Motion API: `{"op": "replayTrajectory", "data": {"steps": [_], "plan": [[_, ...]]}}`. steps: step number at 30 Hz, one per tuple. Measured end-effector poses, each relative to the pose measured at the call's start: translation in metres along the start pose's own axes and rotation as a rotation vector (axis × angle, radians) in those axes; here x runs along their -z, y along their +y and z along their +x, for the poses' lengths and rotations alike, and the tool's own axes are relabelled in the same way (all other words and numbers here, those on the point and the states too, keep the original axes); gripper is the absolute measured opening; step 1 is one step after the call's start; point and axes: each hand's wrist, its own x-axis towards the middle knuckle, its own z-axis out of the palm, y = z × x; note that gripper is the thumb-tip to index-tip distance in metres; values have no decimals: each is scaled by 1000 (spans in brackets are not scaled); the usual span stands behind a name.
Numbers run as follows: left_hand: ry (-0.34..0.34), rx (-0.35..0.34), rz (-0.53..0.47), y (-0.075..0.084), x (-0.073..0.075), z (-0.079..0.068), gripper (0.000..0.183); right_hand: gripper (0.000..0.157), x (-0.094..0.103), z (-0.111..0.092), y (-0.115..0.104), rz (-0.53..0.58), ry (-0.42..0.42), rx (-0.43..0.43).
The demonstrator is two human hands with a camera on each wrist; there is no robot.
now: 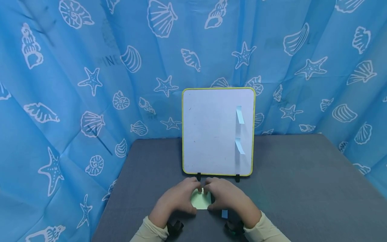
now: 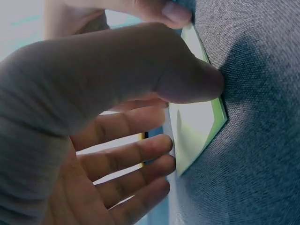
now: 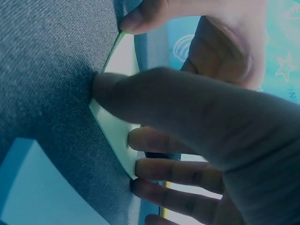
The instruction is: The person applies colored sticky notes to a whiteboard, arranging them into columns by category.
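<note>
Two narrow light-blue paper strips (image 1: 240, 115) (image 1: 240, 146) hung one above the other on the right-hand part of an upright white board with a yellow rim (image 1: 208, 131), their lower ends apparently standing off its surface. The board stood on black feet (image 1: 237, 178) toward the back of a table covered in dark grey woven cloth (image 1: 302, 188).

In front of it, a pale-green paper square (image 1: 201, 201) lay on the cloth between the person's left hand (image 1: 179, 198) and right hand (image 1: 226, 195). Both hands grasped it: each thumb pressed its near edge, while fingertips met its far side. Neither wrist view showed a clear crease, and whether the square was a single sheet or a pad could not be told.

Just beside the right hand lay a small light-blue paper piece (image 1: 224, 214), with no finger on it; the right wrist view showed it below the thumb.

As a judgement, the work looked partly done. Both strips were up, whereas the green square was in hand at table level, not on the board; handling it seemed the current step. Whatever was meant for the loose blue piece appeared left over.
</note>
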Motion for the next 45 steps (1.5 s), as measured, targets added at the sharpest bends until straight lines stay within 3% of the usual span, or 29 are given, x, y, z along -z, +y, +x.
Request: {"op": "replayTrajectory", "data": {"steps": [11, 16, 22, 28, 37, 45], "plan": [[17, 14, -10, -3, 1, -2, 38, 43, -4, 2, 2, -14, 9, -4], [37, 6, -37, -2, 3, -3, 30, 30, -4, 1, 2, 5, 27, 33], [106, -17, -44, -2, 5, -2, 6, 6, -3, 2, 0, -10, 87, 116], [166, -47, -2, -3, 5, 0, 10, 14, -3, 3, 1, -6, 133, 148], [201, -69, 51, -1, 9, 0, 7, 14, -2, 3, 4, -25, 182, 139], [247, -50, 96, -4, 20, -7, 4, 11, -3, 4, 7, 5, 172, 116]]}}
